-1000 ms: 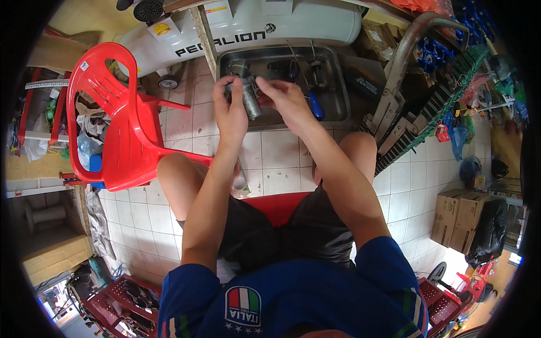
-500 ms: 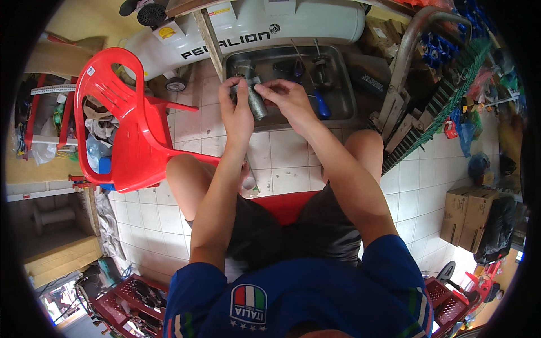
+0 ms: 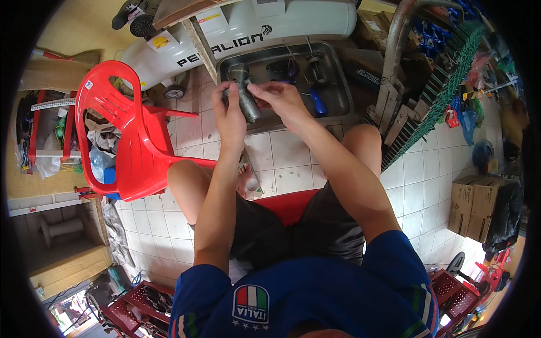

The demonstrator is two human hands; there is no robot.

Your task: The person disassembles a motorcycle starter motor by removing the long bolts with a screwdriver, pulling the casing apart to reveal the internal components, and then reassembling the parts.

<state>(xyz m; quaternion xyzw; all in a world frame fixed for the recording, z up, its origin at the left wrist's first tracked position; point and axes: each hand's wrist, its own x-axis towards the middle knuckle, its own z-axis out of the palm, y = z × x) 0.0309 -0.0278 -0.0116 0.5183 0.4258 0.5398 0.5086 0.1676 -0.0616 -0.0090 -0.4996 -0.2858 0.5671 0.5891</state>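
Note:
I sit on a red seat with both arms stretched forward over a metal tray (image 3: 338,96) on the tiled floor. My left hand (image 3: 230,115) grips a grey cylindrical metal part (image 3: 247,102) from the left. My right hand (image 3: 280,98) holds the same part from the right, fingers near its upper end. The part is tilted, its top end pointing away from me above the tray's near-left corner.
In the tray lie a blue-handled screwdriver (image 3: 316,101) and other dark tools. A red plastic chair (image 3: 127,135) stands at left, a white tank (image 3: 248,28) behind the tray, a metal trolley and green crates (image 3: 434,96) at right, cardboard boxes (image 3: 470,205) far right.
Both hands, with the metal part, sit slightly farther forward over the tray in the picture than before; the grip looks the same.

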